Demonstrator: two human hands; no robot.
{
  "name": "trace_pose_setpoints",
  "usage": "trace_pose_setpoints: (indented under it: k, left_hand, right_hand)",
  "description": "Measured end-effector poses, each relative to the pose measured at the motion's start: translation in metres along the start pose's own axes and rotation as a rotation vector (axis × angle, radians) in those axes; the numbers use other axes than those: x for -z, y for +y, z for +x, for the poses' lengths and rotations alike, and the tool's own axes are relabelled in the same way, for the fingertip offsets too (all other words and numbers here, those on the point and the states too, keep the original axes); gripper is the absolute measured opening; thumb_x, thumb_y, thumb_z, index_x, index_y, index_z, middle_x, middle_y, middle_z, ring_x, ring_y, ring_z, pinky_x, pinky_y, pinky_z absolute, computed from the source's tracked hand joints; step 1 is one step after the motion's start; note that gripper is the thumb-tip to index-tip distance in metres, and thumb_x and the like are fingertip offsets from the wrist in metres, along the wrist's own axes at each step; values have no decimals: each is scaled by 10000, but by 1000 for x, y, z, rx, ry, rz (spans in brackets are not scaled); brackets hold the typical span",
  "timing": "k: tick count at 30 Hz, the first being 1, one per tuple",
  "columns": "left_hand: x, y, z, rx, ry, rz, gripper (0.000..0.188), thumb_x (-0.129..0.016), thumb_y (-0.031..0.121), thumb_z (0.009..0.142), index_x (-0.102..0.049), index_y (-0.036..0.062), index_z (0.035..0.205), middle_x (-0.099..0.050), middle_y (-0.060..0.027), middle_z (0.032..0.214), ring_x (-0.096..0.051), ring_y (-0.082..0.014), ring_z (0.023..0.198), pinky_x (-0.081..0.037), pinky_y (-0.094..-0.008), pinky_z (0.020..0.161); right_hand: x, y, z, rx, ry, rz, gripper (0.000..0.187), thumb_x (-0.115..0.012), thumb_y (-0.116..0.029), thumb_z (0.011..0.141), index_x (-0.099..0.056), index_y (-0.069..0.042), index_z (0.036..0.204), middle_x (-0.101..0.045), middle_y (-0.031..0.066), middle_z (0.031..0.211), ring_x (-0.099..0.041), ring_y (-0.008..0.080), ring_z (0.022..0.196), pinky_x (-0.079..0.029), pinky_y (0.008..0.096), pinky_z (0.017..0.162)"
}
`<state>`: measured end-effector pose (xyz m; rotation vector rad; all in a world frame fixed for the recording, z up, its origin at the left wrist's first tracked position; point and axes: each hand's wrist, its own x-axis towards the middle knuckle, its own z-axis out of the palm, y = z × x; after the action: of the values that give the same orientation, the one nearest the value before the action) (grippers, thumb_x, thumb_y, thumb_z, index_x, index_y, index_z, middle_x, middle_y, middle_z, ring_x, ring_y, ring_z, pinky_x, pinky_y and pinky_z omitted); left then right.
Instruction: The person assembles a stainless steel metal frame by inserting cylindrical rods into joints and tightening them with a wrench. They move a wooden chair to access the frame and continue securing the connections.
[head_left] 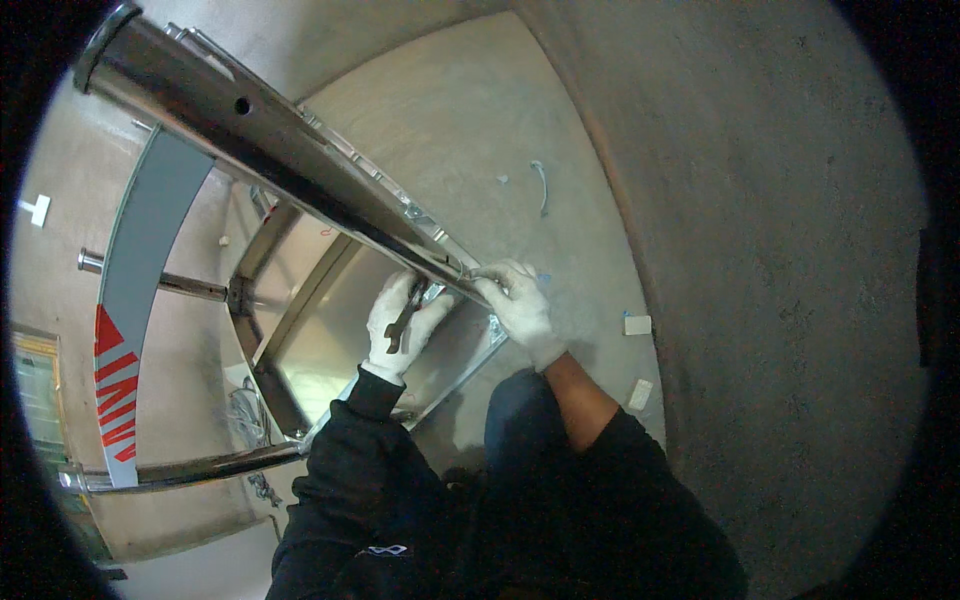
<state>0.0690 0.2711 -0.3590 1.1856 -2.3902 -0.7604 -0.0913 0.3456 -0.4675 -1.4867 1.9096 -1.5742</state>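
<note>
A thick shiny metal tube runs from the upper left down to my hands. My left hand, in a white glove, is closed round a dark open-ended wrench, its jaw pointing toward me. That hand sits just beside the tube's lower part. On the tube's other side is my right hand, also gloved in white. Its fingers are bent and pressed together against the tube's lower end; whatever they pinch is too small to make out. Below both hands lies a metal frame with a shiny flat panel.
A grey curved panel with red stripes joins the frame's side tubes at left. On the floor lie a bent pale strip and two small white blocks. A coil of cable lies behind the frame. A dark wall rises at right.
</note>
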Motion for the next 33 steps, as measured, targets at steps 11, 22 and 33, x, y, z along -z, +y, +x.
trace_pose_setpoints:
  k: [11,22,33]
  left_hand:
    - [3,-9,0,45,-38,-88,369,-662,236,866,-639,2,1150,-637,-196,1100,-621,-351,1008,-486,-408,887]
    - [7,-5,-1,157,-113,-169,419,-679,192,836,-619,-22,1191,-646,-183,1089,-634,-289,1013,-492,-376,884]
    - [6,-5,2,122,-130,-238,470,-730,185,797,-617,-13,1209,-682,-162,1082,-642,-255,1016,-477,-353,912]
  right_hand:
    - [7,-21,1,-361,-129,479,207,-591,-197,954,-644,-43,1082,-684,120,869,-666,249,745,-519,358,669]
    - [7,14,22,298,-6,170,171,-641,-114,854,-658,-92,1022,-649,116,940,-643,340,874,-530,415,714]
    - [5,23,32,435,-22,233,209,-647,-76,815,-649,-69,1023,-642,117,937,-642,346,848,-538,423,712]
